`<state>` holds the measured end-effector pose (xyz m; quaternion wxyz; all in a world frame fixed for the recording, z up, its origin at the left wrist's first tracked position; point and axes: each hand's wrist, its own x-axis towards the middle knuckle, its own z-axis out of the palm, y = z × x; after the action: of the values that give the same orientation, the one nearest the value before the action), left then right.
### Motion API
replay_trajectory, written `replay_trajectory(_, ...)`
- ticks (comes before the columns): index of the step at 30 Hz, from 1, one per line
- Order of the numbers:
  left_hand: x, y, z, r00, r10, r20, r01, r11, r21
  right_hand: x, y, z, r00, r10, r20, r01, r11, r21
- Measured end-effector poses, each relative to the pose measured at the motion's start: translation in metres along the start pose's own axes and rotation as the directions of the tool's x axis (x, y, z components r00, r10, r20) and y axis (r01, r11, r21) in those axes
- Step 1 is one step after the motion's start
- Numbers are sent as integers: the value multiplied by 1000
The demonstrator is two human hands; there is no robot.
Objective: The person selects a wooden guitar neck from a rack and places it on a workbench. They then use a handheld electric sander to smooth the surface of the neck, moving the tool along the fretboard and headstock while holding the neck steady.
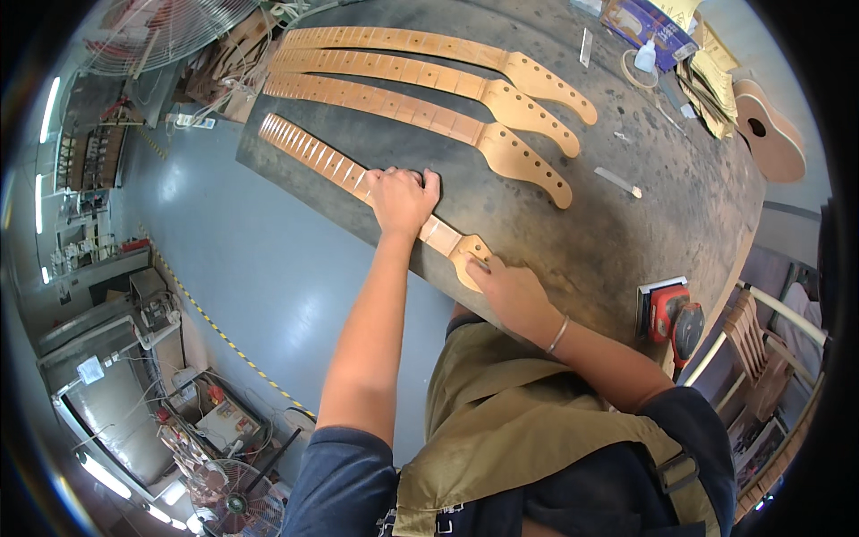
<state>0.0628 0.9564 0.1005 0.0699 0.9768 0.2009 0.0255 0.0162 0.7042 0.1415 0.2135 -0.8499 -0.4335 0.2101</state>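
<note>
A guitar neck of pale wood, with bright fret lines, lies at a slant along the near left edge of the dark workbench. My left hand is closed over the middle of its fretboard, fingers curled. At the near end, my right hand is closed at the headstock, with its fingertips against the wood. Part of the headstock is hidden by that hand. I cannot make out whether a small tool is between those fingers. Beyond lie three more necks: a near one, a middle one and a far one.
On the workbench, a red sander stands at the right edge. A flat strip and a metal blade lie farther back. A purple box, sandpaper sheets and a guitar-shaped board are at the back right.
</note>
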Motion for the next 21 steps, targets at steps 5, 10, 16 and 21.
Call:
replay_trajectory(5,2,0,2,999,30,-28,-31,999,-20,-1,1,1,997,-16,-70,13,999,-43)
replay_trajectory(10,-2,-1,2,999,14,-36,-16,998,-67,-37,11,-20,998,48,-48,-44,996,82)
replay_trajectory(16,1,0,2,1000,16,-25,-17,999,-34,-22,14,0,995,41,-95,-19,976,218)
replay_trajectory(21,1,-1,1,999,31,-34,-32,998,-49,4,8,23,993,65,-96,-46,980,191)
